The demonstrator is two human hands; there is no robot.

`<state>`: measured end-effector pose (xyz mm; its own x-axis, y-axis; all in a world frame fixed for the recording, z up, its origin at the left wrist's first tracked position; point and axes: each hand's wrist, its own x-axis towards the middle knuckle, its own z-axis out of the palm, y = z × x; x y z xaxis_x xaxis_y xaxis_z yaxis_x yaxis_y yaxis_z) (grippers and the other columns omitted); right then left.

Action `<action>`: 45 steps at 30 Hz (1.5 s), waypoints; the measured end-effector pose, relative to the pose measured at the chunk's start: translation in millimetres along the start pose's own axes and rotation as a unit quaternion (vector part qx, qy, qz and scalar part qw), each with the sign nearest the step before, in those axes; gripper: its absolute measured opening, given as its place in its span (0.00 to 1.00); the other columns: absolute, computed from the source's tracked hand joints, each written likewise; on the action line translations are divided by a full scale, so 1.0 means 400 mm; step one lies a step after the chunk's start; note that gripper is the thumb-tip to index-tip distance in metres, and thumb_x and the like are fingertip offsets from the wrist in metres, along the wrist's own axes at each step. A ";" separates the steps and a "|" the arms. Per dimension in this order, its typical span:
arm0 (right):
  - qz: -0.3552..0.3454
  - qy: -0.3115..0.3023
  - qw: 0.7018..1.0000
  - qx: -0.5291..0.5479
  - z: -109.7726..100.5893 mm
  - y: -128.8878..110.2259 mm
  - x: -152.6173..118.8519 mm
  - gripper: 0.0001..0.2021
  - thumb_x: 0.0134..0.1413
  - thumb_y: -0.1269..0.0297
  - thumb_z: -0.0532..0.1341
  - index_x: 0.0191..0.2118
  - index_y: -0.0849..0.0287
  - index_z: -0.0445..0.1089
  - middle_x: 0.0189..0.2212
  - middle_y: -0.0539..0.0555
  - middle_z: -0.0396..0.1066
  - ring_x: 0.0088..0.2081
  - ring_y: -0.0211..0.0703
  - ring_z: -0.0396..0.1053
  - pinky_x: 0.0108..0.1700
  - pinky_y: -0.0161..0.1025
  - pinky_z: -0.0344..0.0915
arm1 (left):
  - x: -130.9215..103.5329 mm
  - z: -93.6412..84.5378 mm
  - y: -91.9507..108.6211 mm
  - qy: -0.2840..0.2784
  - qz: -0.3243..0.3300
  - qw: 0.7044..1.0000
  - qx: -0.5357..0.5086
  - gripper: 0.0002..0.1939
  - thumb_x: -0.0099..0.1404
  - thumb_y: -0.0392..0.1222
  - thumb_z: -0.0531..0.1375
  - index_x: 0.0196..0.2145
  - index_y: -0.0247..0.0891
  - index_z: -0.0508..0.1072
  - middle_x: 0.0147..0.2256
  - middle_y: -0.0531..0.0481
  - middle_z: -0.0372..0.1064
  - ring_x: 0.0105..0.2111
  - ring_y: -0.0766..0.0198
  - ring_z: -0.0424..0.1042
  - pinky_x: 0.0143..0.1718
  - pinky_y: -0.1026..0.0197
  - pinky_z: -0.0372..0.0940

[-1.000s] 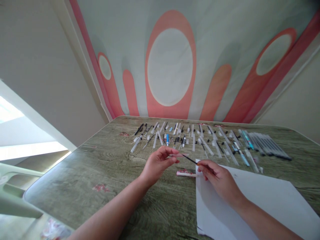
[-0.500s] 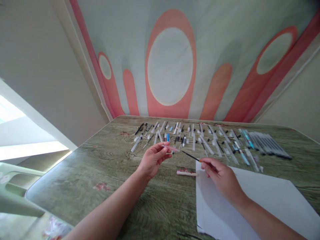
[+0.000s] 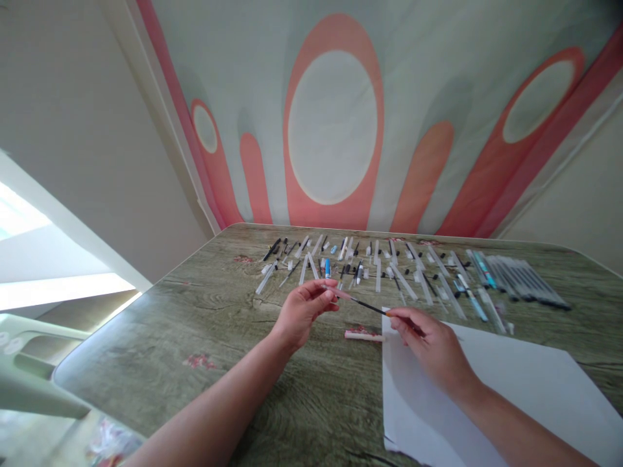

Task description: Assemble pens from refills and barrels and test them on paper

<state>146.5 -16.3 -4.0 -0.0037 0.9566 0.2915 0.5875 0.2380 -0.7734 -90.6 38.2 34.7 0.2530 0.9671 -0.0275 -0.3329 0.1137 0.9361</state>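
My left hand (image 3: pixel 307 310) pinches a translucent pinkish pen barrel (image 3: pixel 342 294) between thumb and fingers, above the table. From the right, my right hand (image 3: pixel 428 344) grips a dark pen refill (image 3: pixel 368 305) near its orange-brown end. The refill's far end meets the open end of the barrel; whether it has entered cannot be made out. Below them a whitish-pink pen cap or tube (image 3: pixel 363 336) lies on the table, touching or close to a white sheet of paper (image 3: pixel 506 389).
Rows of loose clear barrels, refills and caps (image 3: pixel 377 275) spread over the back of the wood-patterned table (image 3: pixel 219 337). Several clear pens with dark ends (image 3: pixel 525 279) lie side by side at the right. A green plastic chair (image 3: pixel 39 370) stands at the left.
The gap between barrel and refill has closed; their ends now meet. My left hand has shifted slightly right, while my right hand stays nearly in place.
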 end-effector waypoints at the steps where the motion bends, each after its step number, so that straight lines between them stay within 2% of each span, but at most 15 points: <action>1: -0.002 0.000 1.000 -0.001 0.000 -0.001 -0.001 0.13 0.57 0.54 0.55 0.42 0.54 0.71 0.35 0.53 0.74 0.32 0.43 0.70 0.34 0.37 0.67 | 0.000 0.000 0.000 0.000 0.000 1.000 0.001 0.15 0.53 0.39 0.66 0.40 0.33 0.74 0.36 0.46 0.73 0.33 0.66 0.71 0.38 0.61 0.66; 6: -0.026 0.016 0.999 -0.012 0.000 -0.008 -0.002 0.13 0.58 0.54 0.54 0.41 0.53 0.72 0.39 0.54 0.74 0.36 0.45 0.70 0.39 0.39 0.66 | 0.001 -0.001 0.001 -0.003 0.004 1.000 0.005 0.16 0.54 0.41 0.66 0.40 0.33 0.74 0.36 0.44 0.73 0.34 0.64 0.71 0.38 0.60 0.66; 11: -0.036 0.027 0.999 -0.023 0.002 -0.013 -0.004 0.13 0.57 0.54 0.54 0.40 0.53 0.72 0.38 0.54 0.74 0.34 0.44 0.70 0.36 0.38 0.66 | 0.002 -0.002 -0.001 0.003 0.004 1.000 0.003 0.17 0.53 0.41 0.66 0.40 0.32 0.74 0.36 0.44 0.73 0.33 0.64 0.72 0.37 0.61 0.66; 24: -0.064 0.011 0.997 -0.036 0.004 -0.018 -0.014 0.12 0.57 0.57 0.56 0.42 0.52 0.72 0.40 0.53 0.75 0.38 0.44 0.72 0.39 0.37 0.67 | 0.005 -0.006 -0.013 0.016 0.003 1.000 0.011 0.15 0.55 0.41 0.65 0.40 0.32 0.73 0.33 0.46 0.73 0.28 0.69 0.69 0.36 0.62 0.65; 33: -0.031 -0.022 0.999 -0.022 0.007 -0.025 -0.017 0.13 0.58 0.55 0.55 0.41 0.54 0.71 0.29 0.49 0.75 0.23 0.37 0.70 0.28 0.33 0.66 | -0.002 0.005 -0.035 -0.002 -0.009 1.000 0.010 0.15 0.54 0.40 0.65 0.40 0.32 0.74 0.32 0.47 0.73 0.28 0.68 0.69 0.37 0.61 0.65; 39: -0.032 -0.024 0.999 -0.006 0.008 -0.027 -0.018 0.11 0.58 0.55 0.55 0.41 0.53 0.70 0.25 0.47 0.74 0.23 0.36 0.70 0.27 0.32 0.65 | -0.003 0.005 -0.034 -0.004 -0.006 1.000 0.002 0.15 0.55 0.39 0.65 0.40 0.32 0.74 0.32 0.47 0.72 0.28 0.69 0.69 0.36 0.62 0.64; 45: -0.027 -0.032 0.999 0.005 0.006 -0.029 -0.019 0.10 0.59 0.57 0.55 0.41 0.53 0.69 0.28 0.47 0.74 0.24 0.37 0.70 0.29 0.32 0.65 | -0.004 0.006 -0.034 -0.004 -0.008 1.000 -0.002 0.15 0.54 0.39 0.65 0.41 0.32 0.75 0.32 0.47 0.72 0.28 0.69 0.69 0.37 0.61 0.65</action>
<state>137.7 -26.1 1.5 -0.0872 0.9510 0.2965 0.5777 0.2908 -0.7627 -84.4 34.7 22.9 0.2655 0.9633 -0.0395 -0.3318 0.1298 0.9344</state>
